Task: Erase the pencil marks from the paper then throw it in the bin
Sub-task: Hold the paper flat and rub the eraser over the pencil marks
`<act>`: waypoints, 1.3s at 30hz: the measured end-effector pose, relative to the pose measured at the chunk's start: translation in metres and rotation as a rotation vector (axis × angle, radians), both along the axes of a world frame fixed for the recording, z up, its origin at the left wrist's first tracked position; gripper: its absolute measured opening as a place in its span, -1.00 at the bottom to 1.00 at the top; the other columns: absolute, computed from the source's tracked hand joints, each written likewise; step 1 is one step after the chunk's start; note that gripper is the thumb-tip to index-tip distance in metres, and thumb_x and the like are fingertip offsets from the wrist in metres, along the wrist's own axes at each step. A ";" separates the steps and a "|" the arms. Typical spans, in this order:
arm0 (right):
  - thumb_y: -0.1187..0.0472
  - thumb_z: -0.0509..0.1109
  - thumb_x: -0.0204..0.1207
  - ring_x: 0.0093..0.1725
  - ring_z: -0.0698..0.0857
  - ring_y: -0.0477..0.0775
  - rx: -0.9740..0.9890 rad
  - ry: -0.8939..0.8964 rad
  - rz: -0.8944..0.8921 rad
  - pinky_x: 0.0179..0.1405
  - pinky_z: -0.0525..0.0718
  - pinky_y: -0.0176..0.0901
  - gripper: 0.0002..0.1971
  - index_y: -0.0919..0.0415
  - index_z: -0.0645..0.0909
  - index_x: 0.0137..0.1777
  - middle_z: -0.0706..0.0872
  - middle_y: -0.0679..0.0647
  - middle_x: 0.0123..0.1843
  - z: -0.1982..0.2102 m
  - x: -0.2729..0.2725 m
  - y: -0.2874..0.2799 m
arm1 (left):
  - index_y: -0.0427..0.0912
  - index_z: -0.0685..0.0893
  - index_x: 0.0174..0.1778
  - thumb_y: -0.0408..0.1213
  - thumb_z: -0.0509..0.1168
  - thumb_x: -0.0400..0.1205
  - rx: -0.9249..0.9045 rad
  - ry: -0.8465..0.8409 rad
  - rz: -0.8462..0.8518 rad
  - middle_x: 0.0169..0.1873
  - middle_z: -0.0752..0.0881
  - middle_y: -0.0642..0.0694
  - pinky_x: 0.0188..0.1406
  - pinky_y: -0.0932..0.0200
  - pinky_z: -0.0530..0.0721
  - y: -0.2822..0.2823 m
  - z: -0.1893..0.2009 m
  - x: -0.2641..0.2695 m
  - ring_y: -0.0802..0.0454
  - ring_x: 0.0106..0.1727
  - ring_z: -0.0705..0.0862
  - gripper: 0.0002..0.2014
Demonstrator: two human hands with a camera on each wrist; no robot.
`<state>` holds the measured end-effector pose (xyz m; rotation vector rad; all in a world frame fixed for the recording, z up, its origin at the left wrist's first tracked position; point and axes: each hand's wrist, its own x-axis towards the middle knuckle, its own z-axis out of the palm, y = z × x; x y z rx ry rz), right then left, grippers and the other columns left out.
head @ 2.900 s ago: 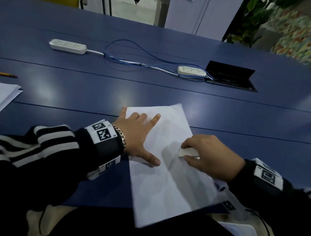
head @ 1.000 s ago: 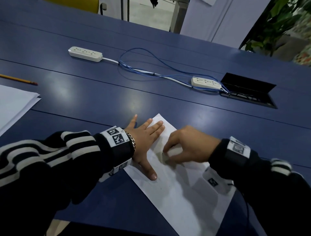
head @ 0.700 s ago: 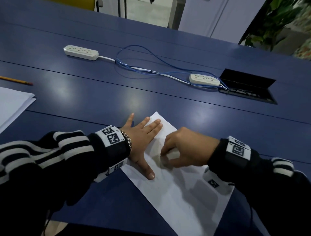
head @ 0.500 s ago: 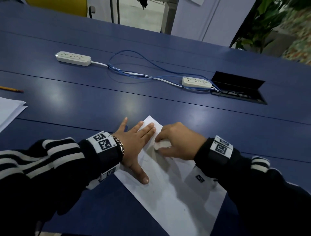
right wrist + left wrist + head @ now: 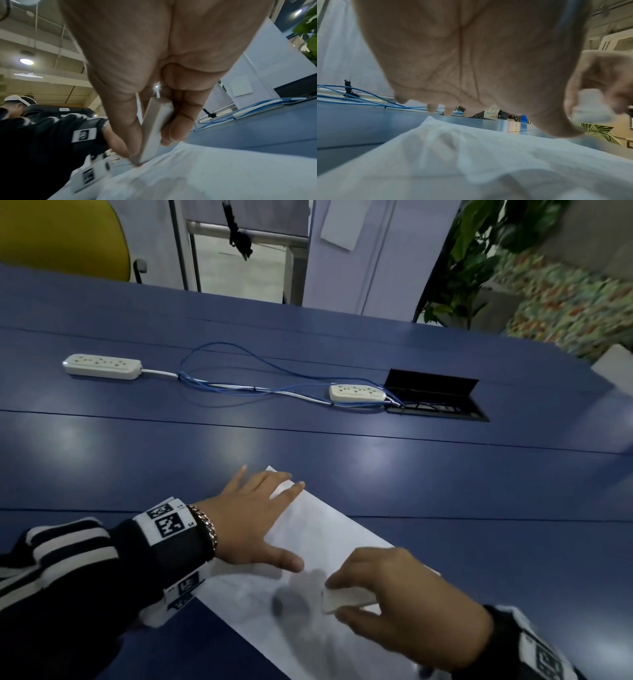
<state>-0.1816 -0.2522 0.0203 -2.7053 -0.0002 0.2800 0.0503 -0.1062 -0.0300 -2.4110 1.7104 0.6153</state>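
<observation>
Now the paper (image 5: 318, 546), lying on the blue table (image 5: 445, 474), should be kept flat under the spread left hand (image 5: 246, 529) while the eraser (image 5: 349, 599), pinched by the right hand (image 5: 407, 607), is rubbed lightly.

The left hand (image 5: 251, 522) lies flat, fingers (image 5: 286, 486) straight and spread, thumb out to the side. The right hand (image 5: 407, 607) is curled, thumb and fingers pinching a white eraser (image 5: 346, 599).

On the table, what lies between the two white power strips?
In the head view, a white cord and looping blue cables join the left power strip to the right power strip.
</observation>
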 end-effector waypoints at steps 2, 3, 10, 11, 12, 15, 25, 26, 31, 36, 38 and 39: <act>-0.12 0.33 0.58 0.19 0.66 -0.10 -0.022 0.041 0.058 0.24 0.62 -0.20 -0.64 -0.13 0.63 0.36 0.67 -0.16 0.21 -0.011 -0.003 0.015 | 0.12 -0.26 0.88 0.68 0.04 0.54 -0.036 0.008 -0.091 0.88 -0.20 0.07 0.83 -0.18 -0.31 -0.008 -0.001 0.008 0.07 0.87 -0.22 0.14; -0.08 0.32 0.60 0.22 0.65 -0.03 -0.046 0.063 0.087 0.26 0.63 -0.13 -0.64 -0.11 0.62 0.37 0.66 -0.11 0.24 -0.016 -0.002 0.021 | 0.12 -0.21 0.88 0.63 0.03 0.59 -0.025 0.015 -0.125 0.88 -0.16 0.11 0.84 -0.14 -0.28 -0.010 -0.002 0.011 0.12 0.86 -0.17 0.08; -0.10 0.23 0.61 0.19 0.66 0.05 -0.162 0.144 0.031 0.23 0.63 -0.03 -0.69 -0.03 0.61 0.25 0.61 -0.07 0.18 -0.025 -0.014 -0.001 | 0.09 -0.10 0.89 0.21 0.02 0.85 -0.040 -0.042 -0.096 0.84 0.17 0.15 0.83 0.01 -0.11 0.016 -0.002 0.022 0.14 0.80 0.18 -0.27; -0.10 0.23 0.61 0.19 0.65 0.02 -0.186 0.156 -0.001 0.23 0.62 -0.05 -0.69 -0.04 0.61 0.25 0.60 -0.10 0.17 -0.024 -0.016 -0.011 | 0.07 -0.10 0.89 0.13 0.02 0.87 -0.046 -0.074 -0.091 0.80 0.27 0.12 0.82 0.02 -0.05 0.024 0.000 0.021 0.10 0.75 0.27 -0.30; -0.10 0.24 0.61 0.19 0.64 0.00 -0.212 0.160 -0.033 0.23 0.61 -0.07 -0.70 -0.06 0.61 0.25 0.59 -0.13 0.17 -0.022 -0.016 -0.022 | 0.06 -0.09 0.89 0.05 0.03 0.87 -0.057 -0.102 -0.086 0.73 0.38 0.11 0.80 0.04 0.01 0.032 0.001 0.020 0.07 0.68 0.34 -0.32; -0.12 0.27 0.61 0.17 0.63 -0.06 -0.274 0.150 -0.100 0.19 0.61 -0.12 -0.72 -0.10 0.62 0.24 0.59 -0.19 0.12 -0.018 -0.006 -0.048 | 0.02 -0.03 0.89 -0.09 0.08 0.84 -0.078 -0.122 -0.064 0.47 0.58 0.14 0.76 0.10 0.07 0.057 0.004 0.010 0.04 0.50 0.43 -0.31; -0.01 0.42 0.59 0.19 0.67 0.00 -0.291 0.031 -0.181 0.19 0.63 -0.08 -0.70 -0.08 0.70 0.31 0.68 -0.13 0.19 -0.013 0.033 -0.064 | 0.23 0.03 0.87 0.32 0.24 0.68 -0.104 0.113 0.012 0.51 0.47 0.21 0.75 0.13 0.15 0.104 0.004 -0.038 0.17 0.53 0.36 -0.14; -0.02 0.45 0.58 0.16 0.67 -0.05 -0.239 0.003 -0.167 0.18 0.64 -0.09 -0.71 -0.11 0.72 0.29 0.69 -0.16 0.17 -0.009 0.032 -0.056 | 0.22 0.03 0.87 0.38 0.29 0.65 -0.126 0.151 0.037 0.62 0.35 0.21 0.72 0.16 0.19 0.104 0.002 -0.037 0.17 0.60 0.29 -0.08; -0.20 0.41 0.57 0.10 0.68 -0.13 -0.110 0.055 0.081 0.16 0.61 -0.20 -0.65 -0.15 0.70 0.30 0.74 -0.19 0.12 -0.010 0.040 0.002 | 0.20 -0.19 0.88 0.60 0.30 0.50 -0.058 0.154 0.011 0.81 -0.39 0.23 0.84 0.01 -0.21 0.087 -0.011 -0.025 0.13 0.83 -0.38 0.18; -0.21 0.36 0.57 0.18 0.69 0.06 -0.184 -0.009 0.106 0.22 0.63 0.02 -0.62 -0.08 0.68 0.29 0.75 -0.08 0.18 -0.024 0.073 0.015 | 0.25 -0.27 0.86 0.61 0.36 0.42 0.021 0.115 -0.019 0.80 -0.38 0.32 0.83 -0.35 -0.18 0.058 -0.011 -0.005 -0.01 0.84 -0.38 0.27; -0.16 0.40 0.55 0.19 0.68 0.08 -0.180 -0.034 0.087 0.21 0.63 0.05 -0.65 -0.08 0.69 0.27 0.75 -0.07 0.18 -0.028 0.083 0.016 | 0.23 -0.30 0.86 0.62 0.43 0.33 0.062 0.109 -0.033 0.79 -0.35 0.37 0.80 -0.44 -0.20 0.051 -0.011 -0.001 -0.05 0.85 -0.37 0.37; -0.15 0.41 0.55 0.18 0.68 0.08 -0.174 -0.035 0.081 0.19 0.64 0.06 -0.67 -0.07 0.69 0.25 0.74 -0.06 0.16 -0.031 0.087 0.017 | 0.24 -0.32 0.85 0.64 0.45 0.29 0.078 0.101 -0.033 0.79 -0.35 0.39 0.79 -0.48 -0.21 0.049 -0.011 0.000 -0.06 0.85 -0.37 0.42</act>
